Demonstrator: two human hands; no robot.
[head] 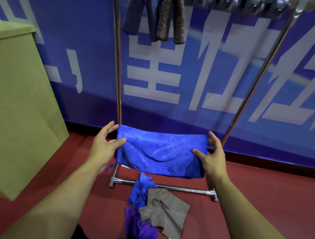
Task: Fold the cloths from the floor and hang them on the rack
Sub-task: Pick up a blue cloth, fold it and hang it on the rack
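Observation:
A bright blue cloth (pixel 160 151), folded into a wide strip, is stretched in the air between my hands. My left hand (pixel 104 143) pinches its left end and my right hand (pixel 211 156) pinches its right end. Below, on the red floor, lie a crumpled blue cloth (pixel 140 190), a brown cloth (pixel 166 210) and a purple cloth (pixel 140 234). The metal rack (pixel 118 57) stands in front of me. A grey-blue cloth (pixel 143 8) and a brown cloth (pixel 172 14) hang from its top bar at the left.
A tan box (pixel 15 94) stands at the left, close to the rack's left post. A blue banner wall (pixel 196 74) runs behind the rack. The rack's base bar (pixel 165 187) lies on the floor just beyond the cloths. Grey clips (pixel 239 1) line the top bar.

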